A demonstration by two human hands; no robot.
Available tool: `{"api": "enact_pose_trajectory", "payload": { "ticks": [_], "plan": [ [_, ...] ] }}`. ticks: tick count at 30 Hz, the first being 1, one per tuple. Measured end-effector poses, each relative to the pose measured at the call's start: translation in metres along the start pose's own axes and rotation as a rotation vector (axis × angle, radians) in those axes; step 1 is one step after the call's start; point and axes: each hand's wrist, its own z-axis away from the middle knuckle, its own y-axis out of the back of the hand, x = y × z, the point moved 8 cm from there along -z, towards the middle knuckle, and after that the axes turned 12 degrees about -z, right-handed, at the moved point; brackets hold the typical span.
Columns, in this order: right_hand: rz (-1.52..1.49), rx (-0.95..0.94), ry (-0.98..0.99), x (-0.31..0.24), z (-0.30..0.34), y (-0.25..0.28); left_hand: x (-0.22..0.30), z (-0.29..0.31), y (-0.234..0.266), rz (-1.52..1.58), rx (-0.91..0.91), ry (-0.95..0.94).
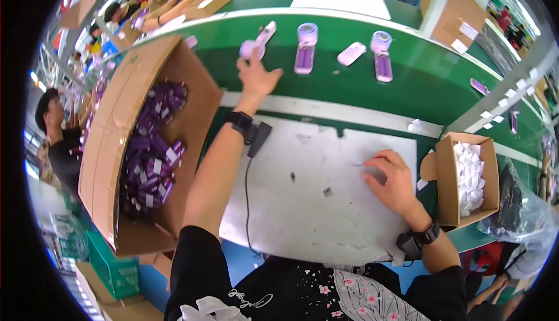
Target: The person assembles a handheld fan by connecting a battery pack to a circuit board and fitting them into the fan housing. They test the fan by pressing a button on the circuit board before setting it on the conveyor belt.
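Observation:
My left hand [258, 81] stretches over the green belt [233, 73], fingers spread, its fingertips at a lilac device [250, 48] with a round head, like a handheld fan. I cannot tell whether they touch it. To the right lie two similar devices, one [305, 50] and another [382, 59], their handles uncovered over purple insides. A pale pink handle cover [351, 54] rests between them. My right hand [391, 181] hovers over or rests on the white work board [279, 204], thumb and fingers apart, with nothing visible in it.
At left, a large tilted carton [131, 71] holds many purple battery packs [152, 158]. A small carton [445, 184] of white pieces [469, 175] stands at right, beside clear plastic bags [518, 204]. A cable [247, 204] crosses the board from my left wrist. Other people work beyond.

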Motion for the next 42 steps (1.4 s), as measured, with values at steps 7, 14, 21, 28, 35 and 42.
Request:
{"api": "enact_pose_trajectory", "payload": {
  "ticks": [7,14,21,28,35,42],
  "plan": [
    [-0.107,0.031,0.039,-0.008,-0.004,-0.015,-0.107,-0.089,-0.025,-0.078,-0.062,0.071],
    [-0.178,0.060,0.033,-0.008,-0.006,-0.016,-0.095,-0.080,-0.019,-0.101,-0.135,0.156],
    [-0.783,0.057,-0.327,0.035,0.006,-0.014,0.073,0.053,0.038,0.899,-0.507,-0.257],
    [-1.472,-0.336,-0.861,0.006,0.035,-0.029,0.165,0.200,0.074,0.799,-0.813,-0.757],
    [-0.846,0.009,-0.493,0.026,0.028,-0.002,0.082,0.154,0.124,0.129,-0.470,-0.489],
    [-0.311,-0.052,-0.523,0.014,0.021,0.010,-0.103,0.143,0.207,-0.633,-0.272,0.313]
  ]
}}
